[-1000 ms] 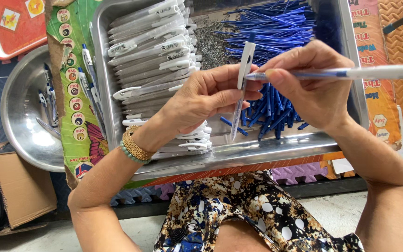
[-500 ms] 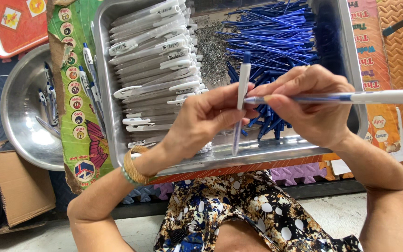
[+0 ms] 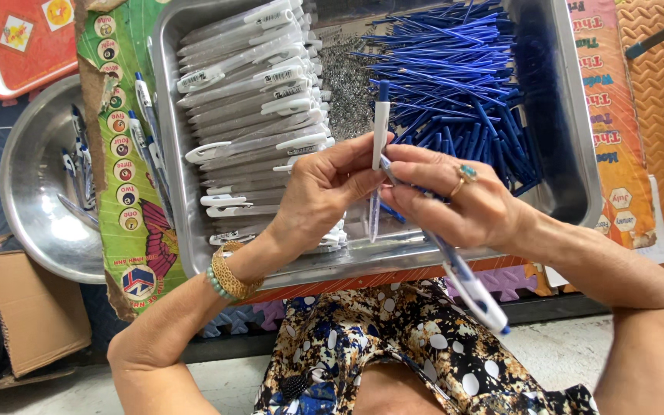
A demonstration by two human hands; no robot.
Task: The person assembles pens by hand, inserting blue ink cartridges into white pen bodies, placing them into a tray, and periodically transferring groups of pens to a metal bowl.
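Note:
My left hand (image 3: 324, 192) pinches a white pen barrel (image 3: 379, 134) held upright over the steel tray (image 3: 570, 138), a blue tip showing at its top. My right hand (image 3: 463, 204), with a ring on one finger, grips a second white and blue pen (image 3: 474, 288) that slants down to the right toward my lap. Both hands meet at the middle of the upright barrel. In the tray lie a stack of white pen barrels (image 3: 247, 84) on the left, a heap of small metal springs (image 3: 343, 84) in the middle and a pile of blue refills (image 3: 463, 69) on the right.
A round steel bowl (image 3: 28, 207) with a few finished pens stands at the left. A colourful cardboard sheet (image 3: 128, 223) with loose pens lies between bowl and tray. A cardboard box (image 3: 28, 315) sits at the lower left. Foam mats cover the floor.
The long pen in my right hand has swung from lying level toward the right to pointing down at my lap. The upright barrel has shifted slightly and now shows a blue tip on top.

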